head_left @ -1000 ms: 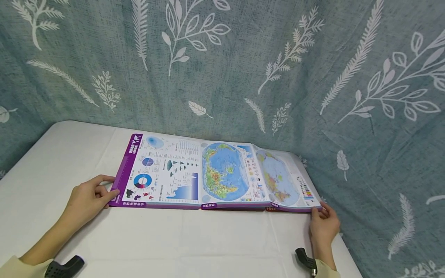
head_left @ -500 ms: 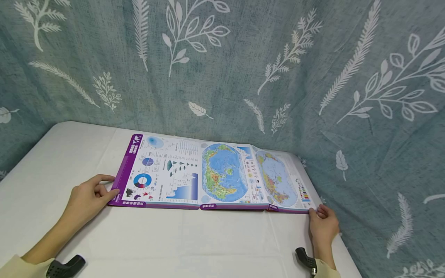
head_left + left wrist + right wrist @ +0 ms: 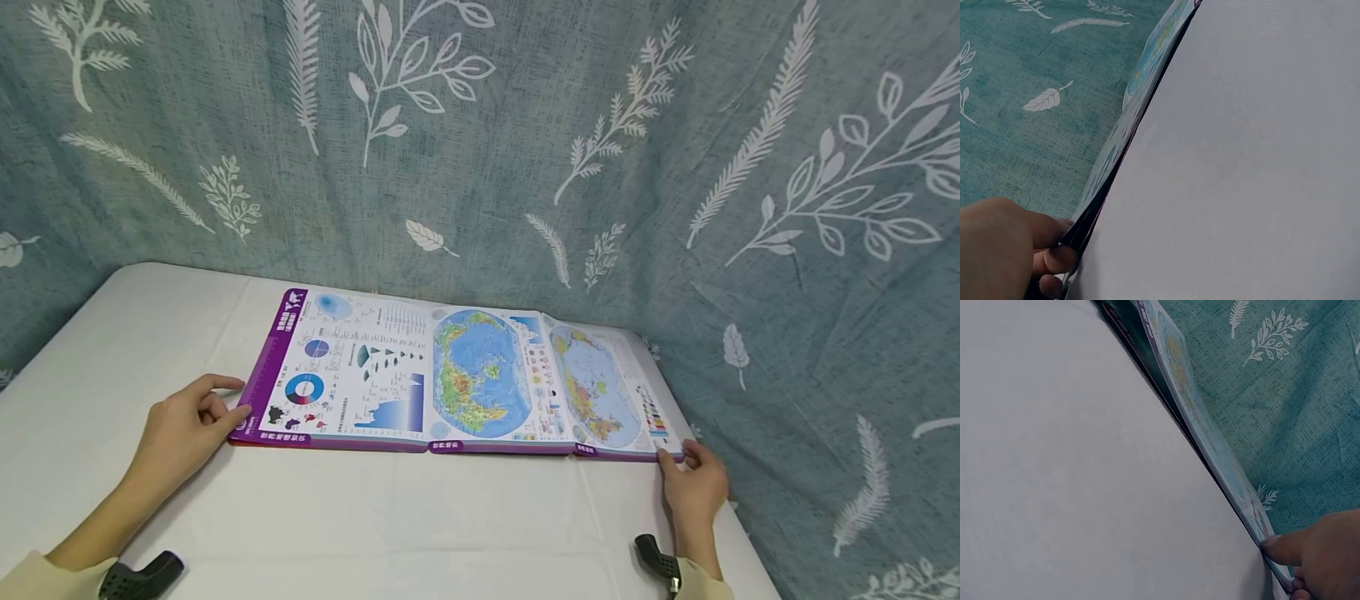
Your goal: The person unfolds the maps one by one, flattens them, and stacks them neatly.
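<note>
A folding world map (image 3: 483, 375) lies spread across the table in several panels, with a purple strip along its left edge. At its lower left corner, my left hand (image 3: 180, 425) pinches the edge between thumb and fingers; the left wrist view shows the thumb and fingers (image 3: 1060, 257) on either side of the sheets. My right hand (image 3: 696, 483) pinches the lower right corner, thumb on top. In the right wrist view the map (image 3: 1210, 440) shows layered edges with a dark gap between them. The right panel looks paler from glare.
A white-covered table (image 3: 420, 525) carries the map. Behind it and to the right hangs a teal curtain (image 3: 480, 225) with white leaf prints, close to the map's far edge. A black device sits at each wrist.
The map's right panel has come down flatter, and the dark gap under its front edge has narrowed. My right hand has shifted slightly left, my left hand slightly left with the corner.
</note>
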### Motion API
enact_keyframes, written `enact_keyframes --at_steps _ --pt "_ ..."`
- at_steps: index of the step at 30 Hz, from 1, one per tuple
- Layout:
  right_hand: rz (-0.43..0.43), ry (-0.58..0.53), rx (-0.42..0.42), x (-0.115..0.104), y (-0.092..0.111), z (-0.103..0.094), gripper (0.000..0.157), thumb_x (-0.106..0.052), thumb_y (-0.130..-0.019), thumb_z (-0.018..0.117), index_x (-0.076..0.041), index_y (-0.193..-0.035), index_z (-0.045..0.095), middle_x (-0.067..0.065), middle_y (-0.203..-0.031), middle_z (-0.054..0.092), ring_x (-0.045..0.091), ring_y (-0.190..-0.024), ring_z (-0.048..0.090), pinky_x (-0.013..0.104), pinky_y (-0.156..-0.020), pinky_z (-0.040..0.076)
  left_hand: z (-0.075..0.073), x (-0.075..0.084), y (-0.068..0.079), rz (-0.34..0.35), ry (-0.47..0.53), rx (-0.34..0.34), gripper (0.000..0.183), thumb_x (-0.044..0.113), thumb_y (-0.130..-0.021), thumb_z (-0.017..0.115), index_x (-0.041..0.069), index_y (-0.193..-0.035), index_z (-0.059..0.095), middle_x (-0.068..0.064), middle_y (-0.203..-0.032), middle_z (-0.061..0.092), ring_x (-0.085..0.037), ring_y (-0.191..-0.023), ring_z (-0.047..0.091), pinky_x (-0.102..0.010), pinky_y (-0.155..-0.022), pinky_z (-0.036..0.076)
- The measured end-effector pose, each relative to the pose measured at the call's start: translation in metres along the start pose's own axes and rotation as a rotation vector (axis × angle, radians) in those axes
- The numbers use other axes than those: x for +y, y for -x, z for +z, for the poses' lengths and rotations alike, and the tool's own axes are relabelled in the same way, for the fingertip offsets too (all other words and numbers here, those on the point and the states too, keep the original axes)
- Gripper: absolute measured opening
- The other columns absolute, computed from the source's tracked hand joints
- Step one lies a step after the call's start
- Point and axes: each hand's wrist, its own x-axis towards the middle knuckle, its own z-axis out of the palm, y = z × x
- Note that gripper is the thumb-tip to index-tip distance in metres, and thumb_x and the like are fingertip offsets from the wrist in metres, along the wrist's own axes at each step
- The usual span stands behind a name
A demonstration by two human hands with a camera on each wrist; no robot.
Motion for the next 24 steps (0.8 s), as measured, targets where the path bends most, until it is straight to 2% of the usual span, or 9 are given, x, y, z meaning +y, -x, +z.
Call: enact_keyframes --at_steps 5,15,24 --pt "-0.03 0.03 0.017 0.0009 -0.0005 0.0014 0.046 -0.008 -0.094 0.073 0.009 -0.135 0.061 0.033 -0.119 0.059 0.048 -0.114 0.054 0.059 -0.097 0.032 0.0001 -0.0005 0.0003 0.005 0.004 0.002 0.033 0.012 -0.091 0.082 -0.001 -0.118 0.069 0.003 -0.064 0.057 -0.008 -0.06 0.044 -0.025 -0.059 0.032" --pt "-0.048 0.043 0.045 0.0015 0.0027 0.0041 0.04 0.0 -0.096 0.068 0.012 -0.134 0.06 0.032 -0.118 0.058 0.048 -0.111 0.052 0.059 -0.096 0.032 0.0009 -0.0009 0.0014 0.01 -0.01 0.048 0.028 0.011 -0.09 0.081 -0.002 -0.112 0.072 0.001 -0.066 0.056 -0.008 -0.059 0.043 -0.026 -0.056 0.032" --pt "-0.059 0.047 0.053 0.001 0.0006 0.005 0.032 -0.001 -0.097 0.065 0.011 -0.127 0.065 0.03 -0.107 0.059 0.043 -0.101 0.051 0.051 -0.087 0.03 0.0018 -0.0011 0.0001 0.003 -0.026 0.056 0.028 0.011 -0.09 0.081 -0.003 -0.113 0.072 0.001 -0.066 0.056 -0.01 -0.06 0.043 -0.026 -0.056 0.032"
